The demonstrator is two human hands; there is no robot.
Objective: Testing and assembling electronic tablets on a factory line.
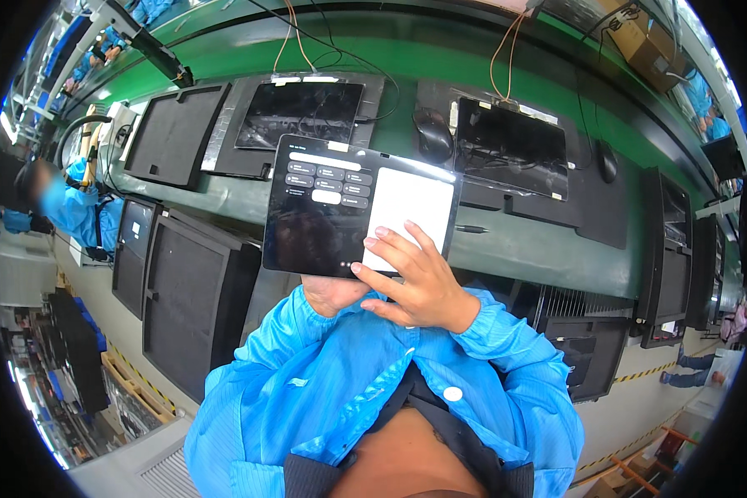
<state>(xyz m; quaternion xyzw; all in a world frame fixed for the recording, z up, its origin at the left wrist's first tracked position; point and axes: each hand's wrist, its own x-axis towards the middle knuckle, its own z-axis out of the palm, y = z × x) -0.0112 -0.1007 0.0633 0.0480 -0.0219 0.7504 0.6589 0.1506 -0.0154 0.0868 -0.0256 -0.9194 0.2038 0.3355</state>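
Note:
A black tablet (314, 232) with a lit screen is held up in front of my chest, over the near edge of the bench. Dark buttons fill the upper left of its screen and a white panel covers the right part. My left hand (334, 292) supports it at the lower edge, its fingers hidden behind the tablet. My right hand (427, 286) lies over the lower right of the screen with fingers spread, fingertips at the white panel. A strip of light tape sits on the tablet's top edge.
Two more tablets (303, 114) (513, 149) lie on dark mats with cables on the green bench (589, 257). A black mouse (433, 135) and a pen (471, 229) are close by. Black foam trays (177, 135) (192, 286) stand left. Another person (79, 212) sits far left.

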